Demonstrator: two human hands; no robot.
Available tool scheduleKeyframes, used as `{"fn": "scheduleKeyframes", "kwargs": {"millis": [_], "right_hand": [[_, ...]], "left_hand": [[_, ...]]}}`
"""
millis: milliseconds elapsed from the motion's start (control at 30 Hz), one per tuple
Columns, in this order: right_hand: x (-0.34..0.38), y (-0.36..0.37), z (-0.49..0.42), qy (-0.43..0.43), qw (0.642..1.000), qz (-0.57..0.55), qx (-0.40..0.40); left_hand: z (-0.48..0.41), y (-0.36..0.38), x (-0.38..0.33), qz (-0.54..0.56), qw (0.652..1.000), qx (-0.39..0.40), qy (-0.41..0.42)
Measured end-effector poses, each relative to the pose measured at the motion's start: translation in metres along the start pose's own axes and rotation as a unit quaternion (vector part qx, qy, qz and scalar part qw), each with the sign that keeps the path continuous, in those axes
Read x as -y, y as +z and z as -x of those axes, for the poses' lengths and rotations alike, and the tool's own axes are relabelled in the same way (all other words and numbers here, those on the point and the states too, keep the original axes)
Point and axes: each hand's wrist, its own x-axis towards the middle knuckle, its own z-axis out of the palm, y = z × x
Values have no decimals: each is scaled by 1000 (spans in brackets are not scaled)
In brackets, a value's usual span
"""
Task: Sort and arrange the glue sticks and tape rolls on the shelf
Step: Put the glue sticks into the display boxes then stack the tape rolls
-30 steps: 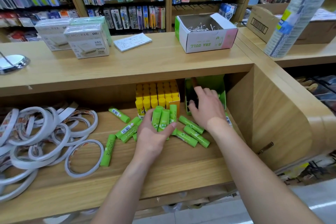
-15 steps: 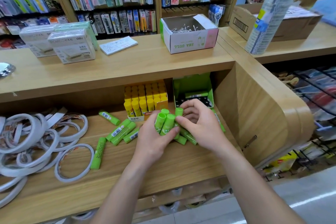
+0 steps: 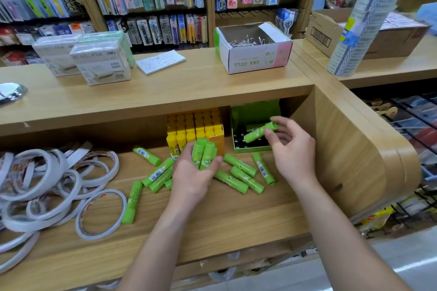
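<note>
My left hand (image 3: 192, 178) grips a small bundle of green glue sticks (image 3: 204, 152), held upright in front of the yellow glue stick box (image 3: 195, 131). My right hand (image 3: 292, 149) pinches one green glue stick (image 3: 259, 133) by its end, holding it tilted over the open green box (image 3: 254, 113) at the back right of the shelf (image 3: 212, 220). Several more green glue sticks (image 3: 241, 175) lie loose on the shelf between and left of my hands. A heap of white tape rolls (image 3: 47, 186) covers the shelf's left part.
The counter top above carries white boxes (image 3: 101, 64), a notepad (image 3: 160, 61) and an open box of clips (image 3: 254, 48). A curved wooden side wall (image 3: 354, 156) closes the shelf on the right. Racks of packaged stationery stand behind.
My right hand took one green glue stick from the bundle in my left hand and lifted it back and right, over the green box. The left hand's bundle stayed roughly in place.
</note>
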Motion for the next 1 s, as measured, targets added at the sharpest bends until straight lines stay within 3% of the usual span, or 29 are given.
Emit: {"fn": "scheduleKeyframes", "kwargs": {"millis": [233, 533, 667, 800, 1000], "right_hand": [[-16, 21, -27, -27, 999, 17, 18], [-4, 16, -13, 15, 998, -43, 40], [15, 7, 17, 55, 984, -143, 88], [23, 16, 45, 48, 963, -198, 174], [29, 19, 45, 11, 965, -84, 249]], "left_hand": [[1, 1, 12, 12, 999, -40, 2], [4, 2, 15, 14, 998, -56, -9], [10, -1, 1, 26, 998, -46, 19], [11, 3, -16, 136, 990, -37, 22], [7, 9, -21, 145, 989, 14, 29]]}}
